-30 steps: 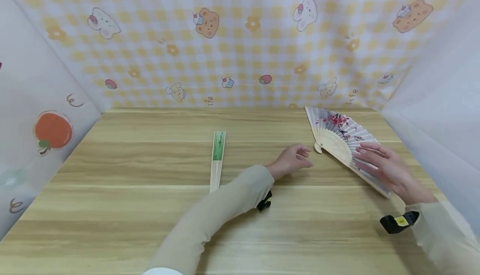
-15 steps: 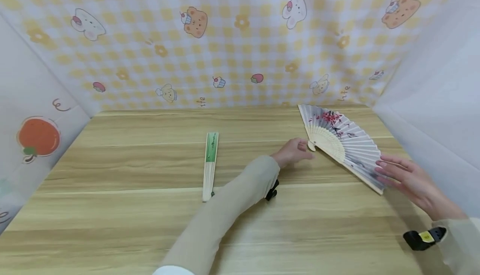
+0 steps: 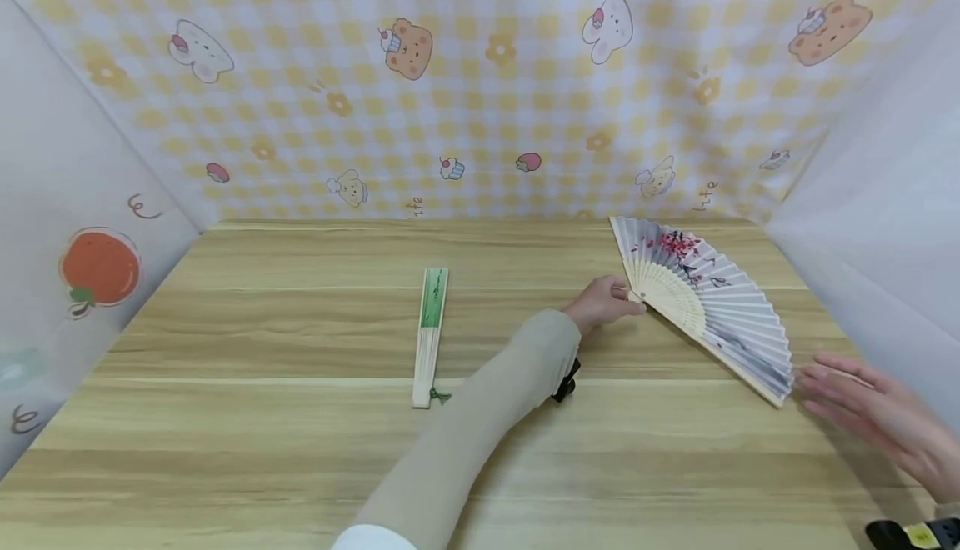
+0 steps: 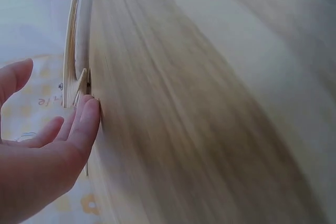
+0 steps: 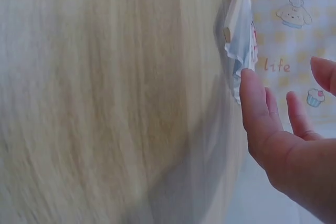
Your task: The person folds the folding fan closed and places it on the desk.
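An unfolded fan (image 3: 738, 304) of pale pleated fabric with red blossoms lies at the table's right rear, its light wooden ribs meeting at a pivot on its left. At that pivot end is my left hand (image 3: 603, 302). In the left wrist view the fingers (image 4: 86, 121) reach the end of the ribs (image 4: 71, 72), while the thumb stands apart from them. My right hand (image 3: 873, 404) is held beside the fan's lower right corner, fingers extended and apart; the right wrist view shows the fan's edge (image 5: 239, 40) just beyond the fingertips. Neither hand grips anything.
A folded fan (image 3: 430, 337) with a green band and a green tassel lies left of centre, near the left forearm. The wooden table (image 3: 262, 417) is bounded by a yellow checked cloth (image 3: 480, 100) behind and pale side sheets, such as the right sheet (image 3: 892, 225).
My left hand has moved slightly right to the open fan's pivot. The right hand has drawn away from over the fan, toward the lower right. The folded fan's tassel has come into view.
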### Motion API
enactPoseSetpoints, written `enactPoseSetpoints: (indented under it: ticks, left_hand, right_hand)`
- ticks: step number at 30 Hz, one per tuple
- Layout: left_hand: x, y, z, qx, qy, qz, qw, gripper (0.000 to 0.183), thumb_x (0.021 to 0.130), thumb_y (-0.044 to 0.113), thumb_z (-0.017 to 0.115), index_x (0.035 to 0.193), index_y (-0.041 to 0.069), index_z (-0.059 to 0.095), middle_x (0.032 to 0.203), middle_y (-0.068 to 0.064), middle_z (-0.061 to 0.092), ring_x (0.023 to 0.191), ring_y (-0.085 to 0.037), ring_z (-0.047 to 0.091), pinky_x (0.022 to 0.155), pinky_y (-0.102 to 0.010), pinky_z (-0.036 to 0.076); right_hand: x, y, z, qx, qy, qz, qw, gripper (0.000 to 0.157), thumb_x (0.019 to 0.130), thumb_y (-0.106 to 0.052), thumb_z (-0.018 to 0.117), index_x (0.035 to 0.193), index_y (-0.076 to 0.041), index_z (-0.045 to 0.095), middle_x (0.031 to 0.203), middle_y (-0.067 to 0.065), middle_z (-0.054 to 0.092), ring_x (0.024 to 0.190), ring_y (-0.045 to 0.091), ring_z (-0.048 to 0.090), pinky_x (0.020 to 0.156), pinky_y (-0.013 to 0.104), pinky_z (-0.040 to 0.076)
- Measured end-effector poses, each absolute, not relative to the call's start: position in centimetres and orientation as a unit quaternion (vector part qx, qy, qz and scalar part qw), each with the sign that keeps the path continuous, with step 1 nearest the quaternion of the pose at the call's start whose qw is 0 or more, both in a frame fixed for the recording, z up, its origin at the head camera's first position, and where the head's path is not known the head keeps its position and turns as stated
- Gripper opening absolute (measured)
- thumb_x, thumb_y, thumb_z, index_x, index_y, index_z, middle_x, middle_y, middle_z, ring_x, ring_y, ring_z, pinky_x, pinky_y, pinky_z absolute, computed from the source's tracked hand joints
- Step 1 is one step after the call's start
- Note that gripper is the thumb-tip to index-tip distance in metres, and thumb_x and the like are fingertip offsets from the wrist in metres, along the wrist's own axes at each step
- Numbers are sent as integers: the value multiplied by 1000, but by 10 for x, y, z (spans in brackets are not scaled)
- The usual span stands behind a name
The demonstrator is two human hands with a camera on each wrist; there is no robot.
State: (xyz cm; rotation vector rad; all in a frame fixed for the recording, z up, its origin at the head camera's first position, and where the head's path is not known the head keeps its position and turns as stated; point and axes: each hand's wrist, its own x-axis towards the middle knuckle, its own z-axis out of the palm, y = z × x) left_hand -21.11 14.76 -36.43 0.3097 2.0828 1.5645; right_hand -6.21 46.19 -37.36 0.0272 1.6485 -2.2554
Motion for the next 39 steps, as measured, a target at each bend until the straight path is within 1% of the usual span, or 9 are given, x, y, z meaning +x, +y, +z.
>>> enactPoseSetpoints:
  ticks: [4, 6, 10, 12, 15, 19, 26, 31, 39]
  left_hand:
    - [-213, 149, -367, 98, 755, 594, 258, 53, 79, 12, 66, 127, 1, 43, 118, -10, 51, 102, -24, 52, 77, -28, 49]
    - [-216, 149, -368, 93, 746, 604, 263, 52, 80, 10, 65, 126, 0, 44, 118, -10, 52, 100, -24, 53, 74, -28, 50]
    - [-220, 148, -367, 96, 741, 605, 274, 52, 81, 10, 64, 128, 0, 42, 119, -11, 51, 100, -26, 54, 76, -29, 50]
    - [-222, 148, -366, 101, 742, 602, 278, 53, 81, 10, 63, 128, 0, 41, 120, -12, 50, 101, -26, 53, 77, -29, 49]
    - [-223, 149, -366, 104, 743, 598, 282, 54, 81, 10, 63, 129, 0, 40, 121, -12, 49, 101, -27, 54, 77, -29, 49]
    - [-226, 150, -368, 105, 739, 599, 291, 54, 81, 10, 63, 129, 1, 40, 122, -12, 49, 102, -27, 53, 77, -29, 49]
    - [-230, 150, -369, 114, 737, 595, 300, 53, 82, 9, 62, 130, 2, 40, 125, -13, 46, 106, -25, 51, 77, -29, 49]
    - [-229, 150, -367, 118, 737, 593, 301, 51, 81, 6, 62, 128, 1, 43, 121, -14, 48, 106, -25, 50, 76, -29, 50]
    - [-227, 150, -366, 127, 738, 590, 301, 45, 81, 3, 62, 122, -2, 48, 111, -13, 51, 102, -25, 51, 75, -28, 50]
  right_hand:
    - [-58, 467, -377, -8, 562, -806, 189, 38, 97, -3, 25, 108, -20, 57, 105, -1, 61, 95, 15, 59, 78, 32, 49]
    - [-57, 468, -380, -27, 539, -818, 200, 40, 97, -1, 22, 110, -18, 56, 107, 3, 61, 97, 18, 58, 80, 34, 48]
    - [-55, 464, -385, -57, 476, -849, 223, 44, 96, 2, 17, 114, -12, 55, 111, 11, 59, 102, 25, 55, 85, 38, 45]
    - [-56, 464, -386, -63, 457, -854, 240, 46, 97, 0, 15, 115, -12, 55, 113, 10, 57, 104, 24, 54, 87, 38, 44]
    - [-58, 461, -386, -39, 464, -851, 244, 44, 98, -2, 18, 112, -15, 57, 112, 6, 58, 103, 22, 55, 86, 38, 44]
    - [-60, 458, -386, -22, 471, -849, 239, 41, 98, -3, 21, 110, -16, 58, 109, 4, 59, 101, 19, 56, 86, 37, 45]
    - [-62, 454, -388, -52, 451, -860, 235, 45, 97, 0, 18, 113, -12, 57, 111, 6, 57, 103, 19, 55, 87, 36, 44]
    - [-62, 454, -389, -62, 449, -861, 231, 46, 97, 0, 16, 115, -11, 57, 112, 6, 57, 104, 19, 54, 87, 35, 44]
    - [-59, 453, -390, -26, 485, -851, 198, 42, 96, 2, 22, 108, -13, 59, 107, 3, 59, 98, 16, 57, 83, 33, 47]
